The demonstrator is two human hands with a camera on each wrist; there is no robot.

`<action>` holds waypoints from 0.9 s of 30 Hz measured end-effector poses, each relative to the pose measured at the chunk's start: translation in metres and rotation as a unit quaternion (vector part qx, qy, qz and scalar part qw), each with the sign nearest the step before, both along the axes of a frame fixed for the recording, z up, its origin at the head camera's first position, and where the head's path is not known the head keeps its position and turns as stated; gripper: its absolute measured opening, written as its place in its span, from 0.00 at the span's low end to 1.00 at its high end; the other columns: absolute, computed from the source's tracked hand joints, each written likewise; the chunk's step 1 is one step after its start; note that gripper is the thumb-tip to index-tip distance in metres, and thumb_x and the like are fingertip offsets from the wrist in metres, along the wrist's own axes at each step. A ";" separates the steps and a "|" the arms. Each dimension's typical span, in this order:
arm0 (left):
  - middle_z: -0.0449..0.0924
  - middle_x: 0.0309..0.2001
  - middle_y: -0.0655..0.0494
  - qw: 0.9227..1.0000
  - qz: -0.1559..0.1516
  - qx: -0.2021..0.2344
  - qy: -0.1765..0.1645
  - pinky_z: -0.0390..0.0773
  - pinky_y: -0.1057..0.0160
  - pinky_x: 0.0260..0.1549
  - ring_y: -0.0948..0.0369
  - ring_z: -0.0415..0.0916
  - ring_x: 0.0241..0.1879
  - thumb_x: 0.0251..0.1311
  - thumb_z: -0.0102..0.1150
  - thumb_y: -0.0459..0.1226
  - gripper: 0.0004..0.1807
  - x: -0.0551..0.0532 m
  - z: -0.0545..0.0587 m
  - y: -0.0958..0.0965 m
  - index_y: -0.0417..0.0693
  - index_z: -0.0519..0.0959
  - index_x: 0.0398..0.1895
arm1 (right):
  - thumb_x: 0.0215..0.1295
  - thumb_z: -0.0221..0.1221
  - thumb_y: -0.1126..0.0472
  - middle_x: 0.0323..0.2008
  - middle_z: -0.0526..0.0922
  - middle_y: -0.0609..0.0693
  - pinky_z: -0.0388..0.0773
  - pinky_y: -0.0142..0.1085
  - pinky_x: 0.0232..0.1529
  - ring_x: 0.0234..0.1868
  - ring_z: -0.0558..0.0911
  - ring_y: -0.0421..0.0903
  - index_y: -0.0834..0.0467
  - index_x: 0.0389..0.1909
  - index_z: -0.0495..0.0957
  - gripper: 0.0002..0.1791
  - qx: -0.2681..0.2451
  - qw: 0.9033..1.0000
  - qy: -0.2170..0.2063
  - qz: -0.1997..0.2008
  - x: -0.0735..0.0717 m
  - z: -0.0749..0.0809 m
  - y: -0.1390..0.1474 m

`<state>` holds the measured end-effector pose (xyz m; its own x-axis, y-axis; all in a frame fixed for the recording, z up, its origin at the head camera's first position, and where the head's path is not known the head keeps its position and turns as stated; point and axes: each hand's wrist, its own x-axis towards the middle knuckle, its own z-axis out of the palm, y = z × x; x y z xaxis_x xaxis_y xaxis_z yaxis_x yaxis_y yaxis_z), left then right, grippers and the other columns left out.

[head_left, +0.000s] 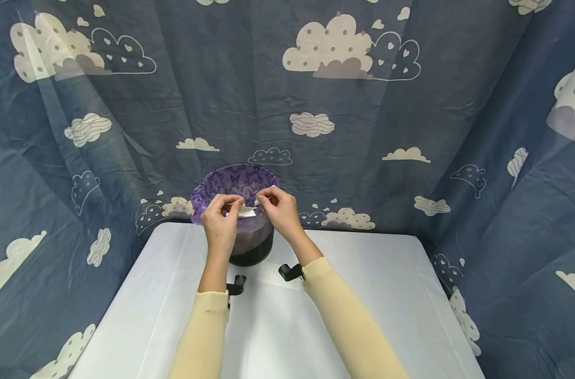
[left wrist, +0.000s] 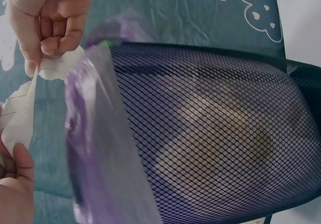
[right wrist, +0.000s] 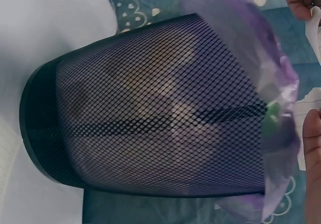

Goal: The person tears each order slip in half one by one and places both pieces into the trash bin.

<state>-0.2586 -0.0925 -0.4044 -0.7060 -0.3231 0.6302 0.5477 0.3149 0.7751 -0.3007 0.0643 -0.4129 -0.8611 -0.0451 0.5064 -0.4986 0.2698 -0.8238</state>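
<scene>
A black mesh wastebasket (head_left: 251, 247) lined with a purple plastic bag (head_left: 240, 181) stands at the far edge of the white table (head_left: 363, 295). Both hands are raised over its rim. My left hand (head_left: 222, 213) and right hand (head_left: 279, 206) each pinch an end of a small white piece of paper (head_left: 247, 211) between thumb and fingers. In the left wrist view the paper (left wrist: 20, 116) runs from the right hand (left wrist: 47, 20) down to the left hand (left wrist: 15, 184), beside the bag's rim (left wrist: 93, 133). In the right wrist view, white paper (right wrist: 307, 106) shows past the basket (right wrist: 150, 113).
A blue cloth with cloud prints (head_left: 410, 105) hangs behind and on both sides of the table. A white lined sheet (head_left: 274, 273) lies flat on the table just in front of the basket. Black wrist mounts (head_left: 236, 285) sit on both cream sleeves.
</scene>
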 end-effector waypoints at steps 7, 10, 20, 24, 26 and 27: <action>0.86 0.34 0.40 0.999 0.026 0.009 -0.021 0.71 0.78 0.35 0.71 0.73 0.31 0.64 0.73 0.32 0.05 -0.016 -0.006 -0.004 0.36 0.89 0.36 | 0.75 0.65 0.63 0.31 0.85 0.58 0.73 0.27 0.27 0.26 0.77 0.36 0.63 0.41 0.86 0.07 0.024 1.000 -0.006 -0.007 -0.008 -0.003 -0.005; 0.86 0.36 0.40 0.999 0.034 0.015 -0.033 0.71 0.77 0.36 0.69 0.74 0.32 0.66 0.72 0.33 0.05 -0.021 -0.009 -0.004 0.37 0.89 0.37 | 0.74 0.65 0.63 0.33 0.86 0.58 0.73 0.26 0.28 0.26 0.77 0.36 0.63 0.41 0.86 0.06 0.031 0.999 -0.012 -0.012 -0.009 -0.001 -0.006; 0.86 0.39 0.42 0.998 0.040 0.009 -0.052 0.71 0.76 0.37 0.68 0.74 0.34 0.70 0.68 0.34 0.07 -0.021 -0.014 -0.004 0.38 0.88 0.42 | 0.74 0.65 0.63 0.34 0.87 0.56 0.73 0.26 0.29 0.26 0.77 0.36 0.61 0.42 0.87 0.06 0.055 0.998 -0.024 -0.009 -0.010 0.000 -0.008; 0.87 0.41 0.42 0.998 0.034 -0.003 -0.055 0.70 0.76 0.37 0.64 0.76 0.36 0.71 0.67 0.36 0.08 -0.020 -0.014 -0.004 0.39 0.88 0.43 | 0.75 0.65 0.62 0.37 0.86 0.55 0.72 0.27 0.29 0.27 0.78 0.38 0.60 0.43 0.89 0.06 0.069 0.997 -0.016 -0.009 -0.011 0.000 -0.008; 0.87 0.42 0.42 0.998 0.032 -0.007 -0.053 0.70 0.73 0.37 0.61 0.79 0.37 0.70 0.68 0.35 0.07 -0.020 -0.014 -0.003 0.39 0.88 0.44 | 0.75 0.64 0.62 0.40 0.88 0.55 0.73 0.26 0.31 0.30 0.79 0.39 0.60 0.44 0.89 0.07 0.076 0.997 -0.011 -0.008 -0.011 -0.001 -0.008; 0.88 0.43 0.43 0.998 0.030 -0.009 -0.053 0.70 0.71 0.38 0.59 0.79 0.38 0.70 0.68 0.35 0.07 -0.020 -0.014 -0.003 0.40 0.88 0.45 | 0.75 0.64 0.63 0.42 0.88 0.55 0.73 0.26 0.32 0.32 0.79 0.40 0.60 0.45 0.90 0.07 0.079 0.997 -0.009 -0.008 -0.012 -0.001 -0.008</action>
